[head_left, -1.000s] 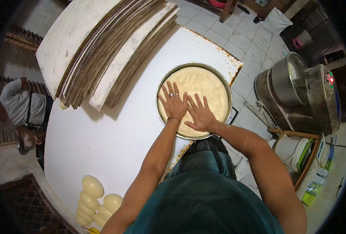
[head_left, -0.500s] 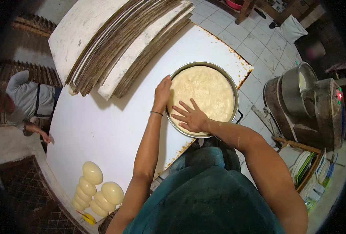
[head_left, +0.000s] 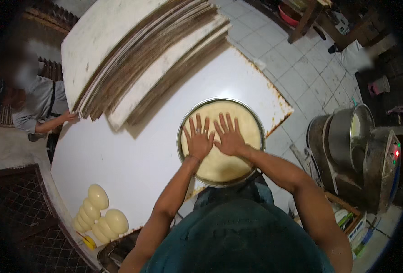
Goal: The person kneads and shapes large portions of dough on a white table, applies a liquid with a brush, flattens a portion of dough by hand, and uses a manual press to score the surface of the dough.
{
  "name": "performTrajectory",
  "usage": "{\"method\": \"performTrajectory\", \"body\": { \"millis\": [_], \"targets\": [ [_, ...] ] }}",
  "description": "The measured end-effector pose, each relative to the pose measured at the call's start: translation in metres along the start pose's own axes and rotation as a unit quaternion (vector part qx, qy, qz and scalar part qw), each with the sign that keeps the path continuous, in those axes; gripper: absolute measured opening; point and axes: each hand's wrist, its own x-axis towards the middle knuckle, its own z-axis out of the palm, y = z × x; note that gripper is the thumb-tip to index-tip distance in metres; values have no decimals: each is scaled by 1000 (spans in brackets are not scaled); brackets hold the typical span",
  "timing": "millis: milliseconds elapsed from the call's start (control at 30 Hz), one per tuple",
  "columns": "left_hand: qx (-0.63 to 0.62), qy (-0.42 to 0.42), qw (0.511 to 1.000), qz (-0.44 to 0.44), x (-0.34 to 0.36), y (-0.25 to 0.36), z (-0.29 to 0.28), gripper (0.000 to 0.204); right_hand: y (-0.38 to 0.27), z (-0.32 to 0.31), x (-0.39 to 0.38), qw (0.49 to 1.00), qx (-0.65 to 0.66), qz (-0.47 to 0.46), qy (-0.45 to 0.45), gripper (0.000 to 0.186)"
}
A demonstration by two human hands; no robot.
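Note:
A wide round metal pan (head_left: 179,148) full of smooth pale dough (head_left: 222,166) sits at the near right edge of the white table, close against my body. My left hand (head_left: 200,142) lies flat on the left part of the dough, fingers spread and pointing away from me. Beside it my right hand (head_left: 231,139) also rests flat on the dough, its fingers stretched out. The two thumbs almost meet near the dough's middle. Neither hand grips anything.
A tall stack of floury wooden boards (head_left: 165,50) fills the table's far left. Several pale dough balls (head_left: 116,221) lie at the near left. On the right stands a mixer with a steel bowl (head_left: 347,136). Another person (head_left: 42,107) touches the table's left side.
My left hand has gone from the pan's rim onto the dough, fingers spread. My right hand has shifted forward over the dough. The other person has reached toward the boards.

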Motion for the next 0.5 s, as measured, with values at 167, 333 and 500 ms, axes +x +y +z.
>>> {"method": "performTrajectory", "body": {
  "millis": [167,333,500],
  "targets": [
    [-93,-14,992,89,25,20,-17,56,31,-4,15,994,-51,-23,97,66],
    [-1,-53,991,122,31,15,2,63,36,-8,13,999,-52,-15,0,65],
    [-48,-28,998,-25,-6,56,-8,65,28,-6,-11,997,14,69,42,67]
  ]
}}
